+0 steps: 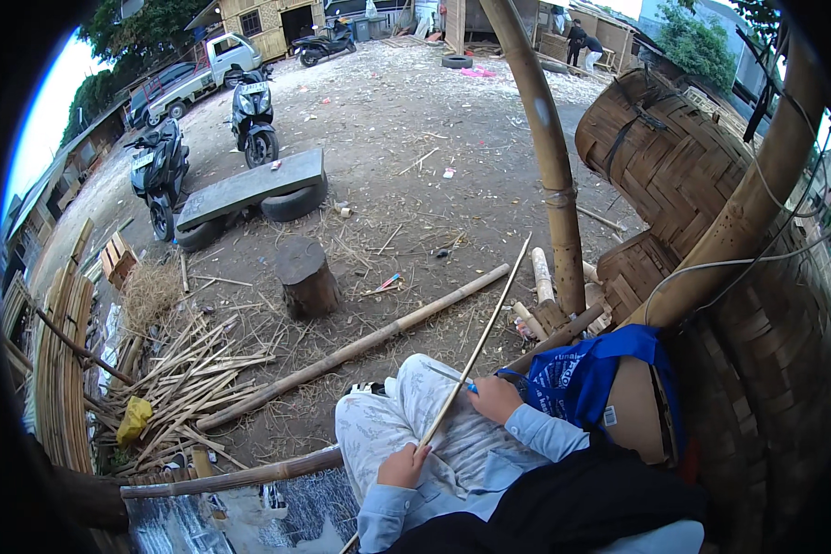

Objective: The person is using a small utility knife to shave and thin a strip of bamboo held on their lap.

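Note:
A long thin bamboo strip (pixel 489 323) slants across my lap, its far end pointing up and to the right. My left hand (pixel 403 465) is closed around the strip low down, over my thigh, and the strip's lower end runs out past my forearm. In my right hand (pixel 495 400) is a knife (pixel 472 386) with a blue handle, gripped to the right of the strip. Its thin blade points left and crosses the strip in this view; whether the edge touches it I cannot tell. My patterned light trousers (pixel 379 425) lie beneath both hands.
A blue bag (pixel 582 369) with a cardboard box (pixel 632 411) sits to my right, beside woven bamboo panels (pixel 665 148) and a bamboo post (pixel 545 138). Ahead lie a bamboo pole (pixel 360 346), a stump (pixel 307 277) and piled strips (pixel 194 369); motorbikes (pixel 162 175) stand farther off.

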The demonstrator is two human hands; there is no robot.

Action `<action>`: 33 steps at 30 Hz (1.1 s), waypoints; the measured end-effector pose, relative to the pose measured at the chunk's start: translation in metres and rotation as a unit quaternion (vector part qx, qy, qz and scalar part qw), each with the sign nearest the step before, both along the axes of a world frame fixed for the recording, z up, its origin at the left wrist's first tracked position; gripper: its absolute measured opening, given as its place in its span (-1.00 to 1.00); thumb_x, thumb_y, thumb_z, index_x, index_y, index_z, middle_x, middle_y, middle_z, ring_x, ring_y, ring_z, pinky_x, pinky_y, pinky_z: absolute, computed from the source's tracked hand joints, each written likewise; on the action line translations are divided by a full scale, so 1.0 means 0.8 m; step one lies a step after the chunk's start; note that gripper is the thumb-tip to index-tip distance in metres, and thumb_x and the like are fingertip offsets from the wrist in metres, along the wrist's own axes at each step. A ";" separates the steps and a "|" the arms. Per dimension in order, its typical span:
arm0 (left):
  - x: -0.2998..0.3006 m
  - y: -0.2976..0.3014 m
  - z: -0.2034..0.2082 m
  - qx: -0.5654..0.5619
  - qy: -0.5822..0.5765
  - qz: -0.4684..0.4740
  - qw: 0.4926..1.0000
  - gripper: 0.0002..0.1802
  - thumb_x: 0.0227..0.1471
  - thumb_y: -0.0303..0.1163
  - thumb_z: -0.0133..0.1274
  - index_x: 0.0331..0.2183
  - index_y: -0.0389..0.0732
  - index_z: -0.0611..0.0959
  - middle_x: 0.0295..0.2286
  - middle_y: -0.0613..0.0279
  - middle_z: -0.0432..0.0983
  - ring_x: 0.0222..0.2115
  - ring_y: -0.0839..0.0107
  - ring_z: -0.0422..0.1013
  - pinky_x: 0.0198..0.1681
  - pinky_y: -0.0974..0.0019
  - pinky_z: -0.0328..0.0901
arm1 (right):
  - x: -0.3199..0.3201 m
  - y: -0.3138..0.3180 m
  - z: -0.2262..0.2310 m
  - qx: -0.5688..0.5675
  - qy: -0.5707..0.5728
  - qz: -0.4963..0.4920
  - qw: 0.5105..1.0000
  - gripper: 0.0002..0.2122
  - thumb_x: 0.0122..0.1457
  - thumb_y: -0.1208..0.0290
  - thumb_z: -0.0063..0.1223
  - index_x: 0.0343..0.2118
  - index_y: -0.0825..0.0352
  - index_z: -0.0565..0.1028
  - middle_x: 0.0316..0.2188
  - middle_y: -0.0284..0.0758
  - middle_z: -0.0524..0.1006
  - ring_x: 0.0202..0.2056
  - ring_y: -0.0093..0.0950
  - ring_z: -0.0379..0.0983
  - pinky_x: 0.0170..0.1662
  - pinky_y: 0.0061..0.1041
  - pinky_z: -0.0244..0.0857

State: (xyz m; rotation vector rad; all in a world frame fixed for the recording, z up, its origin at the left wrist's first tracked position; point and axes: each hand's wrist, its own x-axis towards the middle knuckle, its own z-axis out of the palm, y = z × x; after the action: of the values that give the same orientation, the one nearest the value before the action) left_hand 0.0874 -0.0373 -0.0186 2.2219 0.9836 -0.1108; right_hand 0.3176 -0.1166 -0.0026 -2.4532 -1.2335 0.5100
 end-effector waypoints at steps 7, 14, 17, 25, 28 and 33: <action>-0.045 0.016 0.038 -0.110 -0.148 0.031 0.982 -0.51 0.10 -0.02 -0.20 -0.51 -0.30 0.44 -0.57 -0.15 0.41 -0.52 -0.13 0.34 -0.49 0.06 0.18 | -0.038 0.035 0.077 0.084 0.015 0.027 0.996 -0.74 0.01 0.24 -0.05 -0.51 0.39 0.48 -0.53 -0.06 0.49 -0.43 -0.09 0.43 -0.33 -0.19 0.29; -0.100 0.019 0.077 -0.110 -0.185 0.110 0.970 -0.52 0.11 -0.05 -0.18 -0.53 -0.31 0.42 -0.67 -0.12 0.35 -0.59 -0.11 0.31 -0.54 0.11 0.17 | -0.047 0.095 0.147 0.106 -0.014 0.151 0.983 -0.77 0.00 0.27 -0.04 -0.49 0.37 0.48 -0.52 -0.08 0.48 -0.41 -0.10 0.42 -0.33 -0.20 0.27; -0.123 0.016 0.048 -0.098 -0.192 0.163 0.963 -0.51 0.11 -0.03 -0.18 -0.52 -0.32 0.42 -0.65 -0.13 0.36 -0.57 -0.13 0.29 -0.53 0.11 0.17 | -0.065 0.098 0.166 0.156 -0.006 0.180 0.971 -0.77 0.00 0.27 -0.04 -0.54 0.37 0.46 -0.57 -0.09 0.47 -0.45 -0.10 0.40 -0.39 -0.20 0.25; -0.061 -0.014 0.013 -0.027 -0.187 0.166 0.968 -0.48 0.11 -0.01 -0.20 -0.53 -0.33 0.45 -0.59 -0.18 0.41 -0.52 -0.14 0.33 -0.48 0.04 0.18 | -0.001 0.036 0.117 0.122 0.035 0.135 0.983 -0.80 -0.02 0.37 -0.10 -0.55 0.43 0.45 -0.59 -0.04 0.44 -0.49 -0.08 0.38 -0.42 -0.23 0.20; -0.058 -0.007 0.031 -0.030 -0.183 0.128 0.974 -0.50 0.12 -0.04 -0.21 -0.52 -0.33 0.45 -0.60 -0.16 0.41 -0.52 -0.12 0.34 -0.47 0.08 0.19 | 0.024 0.022 0.082 0.121 0.006 0.095 0.988 -0.76 0.01 0.34 -0.08 -0.59 0.46 0.40 -0.63 -0.02 0.40 -0.53 -0.09 0.35 -0.47 -0.25 0.16; -0.035 0.011 0.009 -0.106 -0.174 0.038 0.978 -0.53 0.12 -0.07 -0.20 -0.49 -0.33 0.47 -0.54 -0.12 0.44 -0.47 -0.06 0.35 -0.41 0.13 0.21 | 0.054 0.013 0.005 0.092 -0.027 0.037 0.995 -0.71 0.03 0.26 -0.08 -0.55 0.46 0.44 -0.55 0.02 0.46 -0.43 -0.04 0.41 -0.36 -0.16 0.25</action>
State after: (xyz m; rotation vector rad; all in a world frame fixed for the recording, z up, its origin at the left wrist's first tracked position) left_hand 0.0594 -0.0286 -0.0111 1.9222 0.8192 0.1938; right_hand 0.3607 -0.1061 0.0012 -2.2883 -1.3343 0.3345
